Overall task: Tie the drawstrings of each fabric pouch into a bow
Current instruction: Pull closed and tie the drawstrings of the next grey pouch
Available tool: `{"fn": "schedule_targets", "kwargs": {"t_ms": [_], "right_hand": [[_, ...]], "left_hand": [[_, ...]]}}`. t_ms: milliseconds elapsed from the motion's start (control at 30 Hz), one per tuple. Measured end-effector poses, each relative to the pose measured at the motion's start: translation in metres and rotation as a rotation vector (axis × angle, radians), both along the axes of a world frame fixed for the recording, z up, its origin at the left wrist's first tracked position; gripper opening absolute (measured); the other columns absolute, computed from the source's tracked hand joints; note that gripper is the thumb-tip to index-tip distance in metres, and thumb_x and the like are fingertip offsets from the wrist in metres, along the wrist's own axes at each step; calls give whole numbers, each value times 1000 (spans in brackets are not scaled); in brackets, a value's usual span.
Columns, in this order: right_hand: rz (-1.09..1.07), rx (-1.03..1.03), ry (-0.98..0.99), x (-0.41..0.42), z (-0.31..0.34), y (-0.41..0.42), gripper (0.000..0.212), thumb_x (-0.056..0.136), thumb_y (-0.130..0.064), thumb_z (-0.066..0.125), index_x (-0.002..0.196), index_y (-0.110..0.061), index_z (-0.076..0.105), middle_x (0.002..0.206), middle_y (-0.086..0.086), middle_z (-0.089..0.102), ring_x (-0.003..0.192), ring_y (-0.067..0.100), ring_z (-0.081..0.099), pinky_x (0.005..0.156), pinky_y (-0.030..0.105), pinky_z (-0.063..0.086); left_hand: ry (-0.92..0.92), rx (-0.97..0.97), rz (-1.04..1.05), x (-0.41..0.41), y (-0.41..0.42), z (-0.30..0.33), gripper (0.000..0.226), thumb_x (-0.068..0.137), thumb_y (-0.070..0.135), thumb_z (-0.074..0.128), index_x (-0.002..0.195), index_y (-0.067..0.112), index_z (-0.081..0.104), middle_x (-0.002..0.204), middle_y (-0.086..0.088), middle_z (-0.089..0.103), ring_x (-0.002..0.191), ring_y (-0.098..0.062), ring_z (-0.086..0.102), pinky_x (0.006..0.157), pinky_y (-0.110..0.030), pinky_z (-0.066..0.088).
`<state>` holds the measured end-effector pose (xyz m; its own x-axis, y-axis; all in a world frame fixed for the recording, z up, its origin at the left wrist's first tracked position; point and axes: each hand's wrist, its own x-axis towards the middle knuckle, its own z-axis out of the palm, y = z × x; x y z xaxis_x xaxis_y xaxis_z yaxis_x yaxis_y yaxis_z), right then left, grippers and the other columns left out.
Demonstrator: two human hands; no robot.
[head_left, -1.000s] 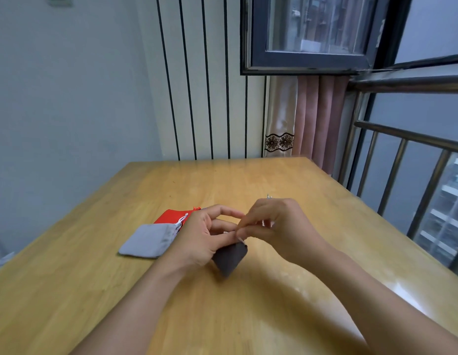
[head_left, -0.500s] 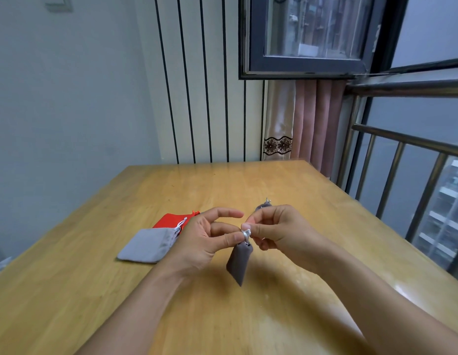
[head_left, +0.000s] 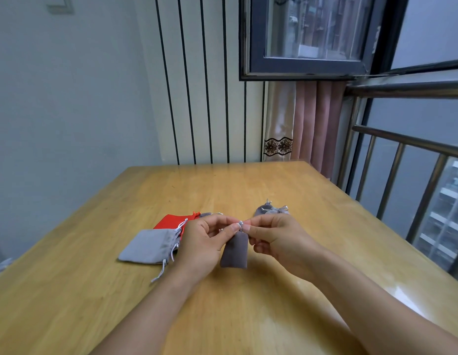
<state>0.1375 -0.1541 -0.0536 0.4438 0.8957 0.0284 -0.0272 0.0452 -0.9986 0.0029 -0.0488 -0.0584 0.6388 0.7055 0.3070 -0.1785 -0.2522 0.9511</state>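
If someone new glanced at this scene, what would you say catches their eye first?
Most likely the two hands meeting mid-table: the left hand and right hand both pinch the drawstrings atop a dark grey pouch that hangs between them. Next, the bright red pouch to their left, partly under a light grey pouch on the wooden table.

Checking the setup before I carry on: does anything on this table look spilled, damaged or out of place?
Nothing stands out. Both hands pinch the dark grey pouch at its drawstrings; the other pouches lie flat on the table.
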Motion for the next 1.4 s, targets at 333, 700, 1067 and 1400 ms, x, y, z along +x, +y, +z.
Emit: {"fn": "schedule_targets", "kwargs": {"t_ms": [333,700,1067,1400], "right_hand": [[28,-38,72,-1,-4,3,18,87,-11,74,98,4,73,80,2,65,67,8,53,61,21,46],[281,-10,67,1,1,0,19,101,-25,56,103,-10,67,99,7,58,85,16,44,59,19,36],[283,-33,157,-3,7,-4,32,102,-21,51,78,-17,71,78,-3,59,67,8,47,58,22,28],[178,-131,212,-8,9,-2,33,94,-41,63,70,-18,62,68,-2,48,60,10,45,54,22,32]], "left_hand": [[-2,10,68,2,-5,-1,11,87,4,70,82,13,72,76,12,75,75,-5,71,72,-17,55],[-85,14,-21,-1,0,3,26,83,2,71,77,26,81,83,2,77,85,-9,71,83,-24,56],[-10,328,95,-6,-1,6,15,79,3,78,78,18,77,79,8,76,78,-10,73,67,-21,57],[-45,870,156,-6,8,1,11,75,4,78,78,14,76,74,21,67,68,4,61,66,-8,42]]}}
